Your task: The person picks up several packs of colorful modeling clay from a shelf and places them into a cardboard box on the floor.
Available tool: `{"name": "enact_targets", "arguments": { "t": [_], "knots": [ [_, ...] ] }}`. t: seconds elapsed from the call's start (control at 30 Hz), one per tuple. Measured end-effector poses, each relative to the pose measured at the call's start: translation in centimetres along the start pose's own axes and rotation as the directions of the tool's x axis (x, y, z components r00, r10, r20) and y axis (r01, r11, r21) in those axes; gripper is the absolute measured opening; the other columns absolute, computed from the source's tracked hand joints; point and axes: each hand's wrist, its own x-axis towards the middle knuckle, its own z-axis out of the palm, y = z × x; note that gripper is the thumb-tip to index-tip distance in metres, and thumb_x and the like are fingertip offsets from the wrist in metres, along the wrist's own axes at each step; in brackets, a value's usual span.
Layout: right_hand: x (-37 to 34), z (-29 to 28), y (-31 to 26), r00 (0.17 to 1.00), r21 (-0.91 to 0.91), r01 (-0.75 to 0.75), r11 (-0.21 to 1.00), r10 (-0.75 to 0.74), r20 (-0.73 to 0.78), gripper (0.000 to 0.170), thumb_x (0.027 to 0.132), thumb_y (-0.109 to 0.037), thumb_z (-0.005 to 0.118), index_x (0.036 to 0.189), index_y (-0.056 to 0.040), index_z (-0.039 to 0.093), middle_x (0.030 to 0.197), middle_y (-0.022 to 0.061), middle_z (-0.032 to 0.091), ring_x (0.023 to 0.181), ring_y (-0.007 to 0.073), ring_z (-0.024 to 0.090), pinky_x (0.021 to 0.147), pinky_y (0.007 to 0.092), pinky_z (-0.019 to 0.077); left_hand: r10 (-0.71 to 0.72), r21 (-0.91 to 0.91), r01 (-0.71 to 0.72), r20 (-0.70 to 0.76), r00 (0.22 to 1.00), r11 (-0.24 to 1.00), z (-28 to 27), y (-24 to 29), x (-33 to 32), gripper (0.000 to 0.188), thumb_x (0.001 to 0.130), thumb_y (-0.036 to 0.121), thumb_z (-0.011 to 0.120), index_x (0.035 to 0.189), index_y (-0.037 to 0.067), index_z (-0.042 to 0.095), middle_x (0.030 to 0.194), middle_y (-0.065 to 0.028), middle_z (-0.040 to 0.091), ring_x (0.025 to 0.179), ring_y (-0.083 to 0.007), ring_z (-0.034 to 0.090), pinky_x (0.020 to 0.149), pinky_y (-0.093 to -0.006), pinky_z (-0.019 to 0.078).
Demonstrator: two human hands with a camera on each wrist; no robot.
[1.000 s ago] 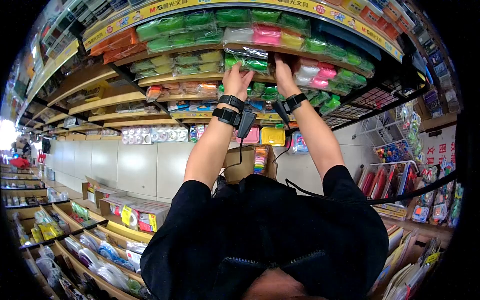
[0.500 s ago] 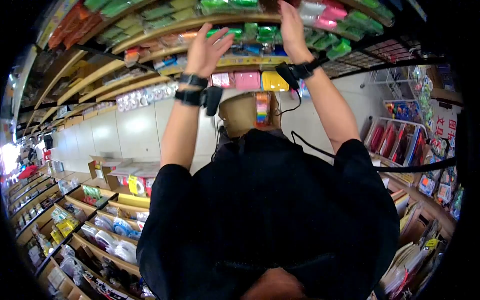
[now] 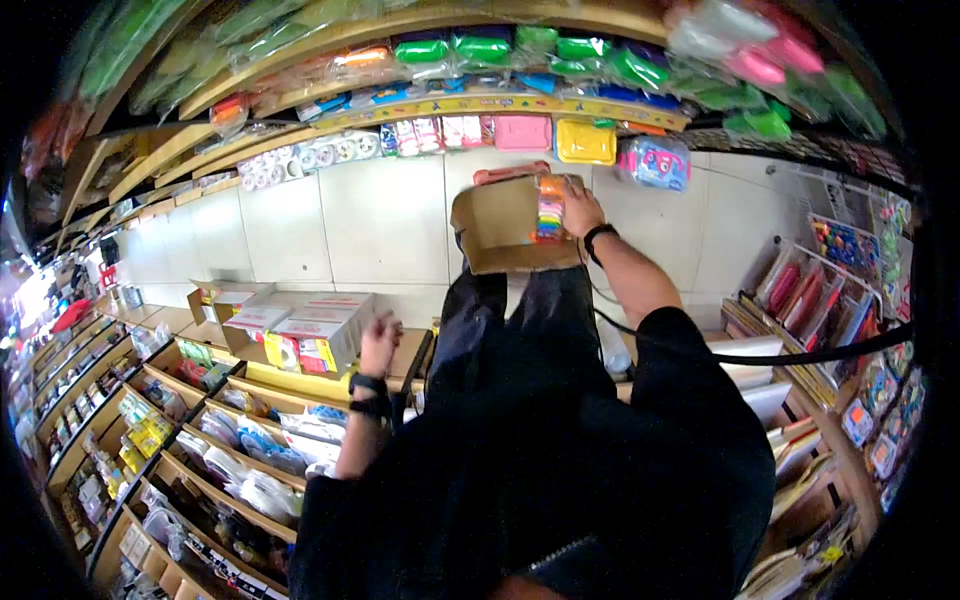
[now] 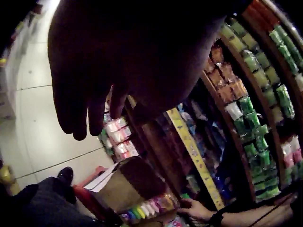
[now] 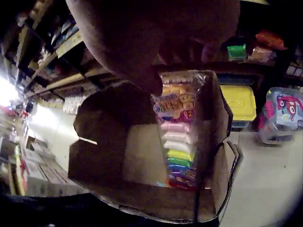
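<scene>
A brown cardboard box (image 3: 500,215) stands open-topped in front of the person's legs. Inside, along its right wall, is a clear pack of coloured clay (image 5: 177,142) in a row of rainbow colours, orange at the top end. My right hand (image 3: 580,210) reaches over that side of the box and grips the pack's top end; the thumb lies at its upper left corner in the right wrist view, the fingertips partly in shadow. Away from the box, my left hand (image 3: 380,345) hangs beside the body with loosely bent fingers, holding nothing. It appears dark in the left wrist view.
Shelves ahead carry bagged green packs (image 3: 480,45) and pink and white ones (image 3: 745,40). On the floor below stand a pink case (image 3: 523,133), a yellow case (image 3: 586,142) and a blue patterned container (image 3: 655,162). White cartons (image 3: 318,325) and divided bins (image 3: 250,455) lie left.
Both hands have come down from the shelves. The right has moved to the cardboard box and taken hold of the clay pack; the left has dropped back beside the body. The head view has tilted down.
</scene>
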Motion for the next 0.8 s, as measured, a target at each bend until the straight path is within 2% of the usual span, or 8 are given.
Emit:
{"name": "enact_targets", "arguments": {
  "t": [0.1,0.23,0.3,0.33,0.43,0.63,0.7,0.8],
  "knots": [
    [0.7,0.9,-1.1,0.997,-0.142,0.063,0.988,-0.067,-0.026,0.042,0.077,-0.009,0.049,0.118,-0.0030,0.046,0.133,0.0155,0.038,0.121,0.0311,0.038,0.100,0.0386,0.0322,0.003,0.110,-0.003,-0.004,1.000,0.994,0.6,-4.1,-1.8,0.033,0.086,0.011,0.053,0.117,0.000,0.050,0.082,-0.0070,0.061,0.068,-0.0108,0.055,0.061,-0.0227,0.0450],
    [1.9,4.8,0.7,0.959,-0.146,0.054,0.988,-0.092,-0.268,0.034,0.078,-0.009,0.049,0.112,-0.0067,0.049,0.119,0.0145,0.047,0.113,0.0303,0.043,0.097,0.0407,0.0343,-0.284,0.007,0.285,-0.066,0.956,0.958,1.5,-4.5,-4.6,0.037,0.086,0.012,0.055,0.118,-0.003,0.047,0.082,-0.0073,0.061,0.068,-0.0101,0.055,0.059,-0.0229,0.0456],
    [1.4,4.8,0.3,0.990,-0.124,-0.014,0.992,-0.004,-0.140,0.027,0.078,-0.009,0.049,0.105,-0.0069,0.051,0.104,0.0123,0.050,0.103,0.0295,0.048,0.089,0.0413,0.0392,-0.301,-0.027,0.300,-0.059,0.952,0.954,1.9,-4.5,-5.0,0.037,0.086,0.012,0.054,0.118,-0.003,0.047,0.084,-0.0079,0.062,0.068,-0.0105,0.055,0.060,-0.0231,0.0458],
    [1.3,4.7,0.1,0.977,-0.136,-0.006,0.991,-0.023,-0.210,0.024,0.076,-0.010,0.051,0.100,-0.0074,0.051,0.094,0.0108,0.049,0.094,0.0293,0.051,0.081,0.0417,0.0422,-0.305,-0.071,0.301,-0.054,0.951,0.951,1.9,-4.6,-5.3,0.037,0.086,0.013,0.054,0.118,-0.003,0.047,0.086,-0.0085,0.062,0.069,-0.0109,0.055,0.061,-0.0234,0.0461],
    [1.1,2.7,-1.2,0.994,-0.145,-0.012,0.989,-0.004,-0.106,0.025,0.075,-0.013,0.055,0.098,-0.0069,0.051,0.095,0.0116,0.051,0.094,0.0308,0.052,0.080,0.0413,0.0435,-0.269,0.097,0.270,-0.031,0.963,0.958,1.9,-5.7,-4.4,0.034,0.089,0.015,0.053,0.120,0.001,0.047,0.094,-0.0112,0.063,0.076,-0.0142,0.061,0.062,-0.0224,0.0478],
    [0.1,1.8,-3.8,0.989,-0.106,0.037,0.994,-0.022,0.145,0.033,0.075,-0.021,0.060,0.102,-0.0050,0.049,0.106,0.0161,0.053,0.101,0.0340,0.051,0.082,0.0452,0.0411,-0.235,-0.061,0.234,-0.008,0.972,0.970,2.7,-2.7,-3.6,0.034,0.089,0.015,0.051,0.119,-0.001,0.047,0.098,-0.0116,0.062,0.081,-0.0160,0.061,0.069,-0.0245,0.0488],
    [0.6,5.9,-3.6,0.996,-0.113,-0.078,0.990,0.083,0.033,0.039,0.071,-0.023,0.064,0.104,-0.0054,0.052,0.108,0.0157,0.053,0.104,0.0331,0.049,0.082,0.0436,0.0410,-0.196,0.000,0.196,-0.015,0.980,0.981,2.2,-2.8,-3.2,0.034,0.087,0.013,0.053,0.118,0.001,0.048,0.095,-0.0115,0.062,0.080,-0.0152,0.060,0.067,-0.0260,0.0481],
    [3.0,19.7,1.5,0.983,-0.302,-0.168,0.939,0.138,-0.119,0.043,0.068,-0.025,0.067,0.104,-0.0062,0.055,0.108,0.0155,0.052,0.105,0.0329,0.048,0.080,0.0425,0.0422,-0.186,-0.018,0.185,-0.031,0.982,0.983,1.3,-3.7,-3.2,0.034,0.086,0.016,0.055,0.117,0.003,0.049,0.096,-0.0103,0.063,0.080,-0.0156,0.061,0.066,-0.0255,0.0479]
  ]
}}
